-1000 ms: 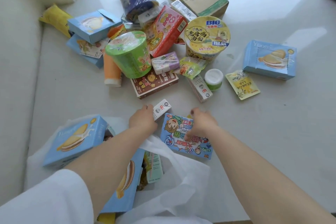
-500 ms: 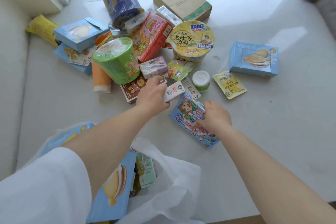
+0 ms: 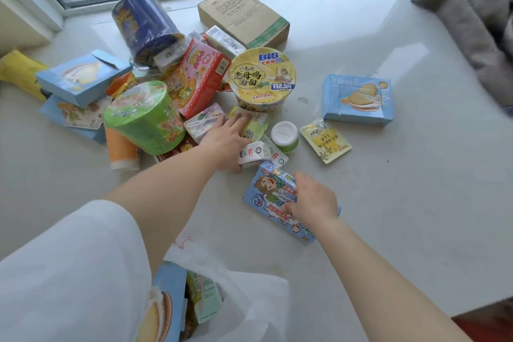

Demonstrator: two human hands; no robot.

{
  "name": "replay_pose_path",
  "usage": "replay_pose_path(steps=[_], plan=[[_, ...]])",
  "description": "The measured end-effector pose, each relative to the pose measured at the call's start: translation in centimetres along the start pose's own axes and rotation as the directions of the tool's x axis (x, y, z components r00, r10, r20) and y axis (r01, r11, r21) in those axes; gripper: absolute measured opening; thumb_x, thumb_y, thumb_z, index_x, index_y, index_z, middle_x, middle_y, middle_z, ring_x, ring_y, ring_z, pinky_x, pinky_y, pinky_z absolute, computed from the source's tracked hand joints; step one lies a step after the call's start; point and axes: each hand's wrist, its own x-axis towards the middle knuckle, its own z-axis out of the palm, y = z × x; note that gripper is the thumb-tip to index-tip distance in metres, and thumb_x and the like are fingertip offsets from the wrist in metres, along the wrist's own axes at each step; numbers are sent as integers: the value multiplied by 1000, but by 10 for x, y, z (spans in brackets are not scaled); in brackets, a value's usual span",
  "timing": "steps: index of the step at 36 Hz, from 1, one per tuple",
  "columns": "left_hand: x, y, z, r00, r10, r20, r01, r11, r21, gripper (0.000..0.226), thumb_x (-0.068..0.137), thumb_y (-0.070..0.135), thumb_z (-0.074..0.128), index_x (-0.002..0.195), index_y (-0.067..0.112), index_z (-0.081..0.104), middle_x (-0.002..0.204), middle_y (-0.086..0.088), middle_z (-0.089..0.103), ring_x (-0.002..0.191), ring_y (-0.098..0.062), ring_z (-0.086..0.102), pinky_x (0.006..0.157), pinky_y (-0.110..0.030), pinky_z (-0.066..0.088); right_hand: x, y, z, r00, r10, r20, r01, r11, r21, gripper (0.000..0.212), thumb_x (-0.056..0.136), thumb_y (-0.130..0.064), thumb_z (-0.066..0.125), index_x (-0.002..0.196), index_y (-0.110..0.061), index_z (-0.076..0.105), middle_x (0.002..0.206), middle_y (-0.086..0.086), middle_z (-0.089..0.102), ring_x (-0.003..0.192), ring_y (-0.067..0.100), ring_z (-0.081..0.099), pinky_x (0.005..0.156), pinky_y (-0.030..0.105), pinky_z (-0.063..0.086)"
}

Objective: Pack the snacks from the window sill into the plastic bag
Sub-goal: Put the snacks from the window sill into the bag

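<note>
Snacks lie heaped on the pale window sill. My left hand reaches into the heap with a small white carton tucked under its thumb and palm. Its outstretched fingers rest on a green-yellow pouch in front of the yellow noodle cup. My right hand grips the near end of a flat blue cartoon box lying on the sill. The white plastic bag sits open at the bottom, with a blue biscuit box and a green carton inside.
The heap also holds a green noodle cup, a red-pink box, a dark blue canister and a brown cardboard box. Apart to the right lie a blue biscuit box, a yellow sachet and a small jar. Grey cloth hangs at far right.
My left hand has carried the small white carton forward from near the bag into the heap, fingers now on the green-yellow pouch. My right hand has slid the blue cartoon box slightly forward and to the right.
</note>
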Motion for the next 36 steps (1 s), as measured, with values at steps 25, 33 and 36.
replay_pose_path(steps=[25,33,36], plan=[[-136,15,-12,711,-422,-562,28,816,-578,56,60,54,56,90,9,71,104,-18,55,96,-36,53,86,-41,43,-68,-9,-41,974,162,-160,-39,812,582,47,77,-36,74,111,-15,49,100,1,62,97,27,60,76,32,46],[-267,-2,-4,541,-649,-535,-35,618,-785,67,56,54,61,108,12,68,117,-8,48,100,-10,48,79,-27,46,-142,-73,-58,972,96,-215,166,372,913,37,79,-23,74,107,-23,50,91,-11,63,80,4,61,73,29,50],[-309,-4,19,501,-701,-507,-10,582,-813,64,56,54,61,102,10,70,111,2,43,94,-3,49,78,-24,43,-163,-99,-51,978,-11,-208,204,260,944,34,78,-17,74,107,-19,56,92,-6,69,73,3,69,60,23,56]])
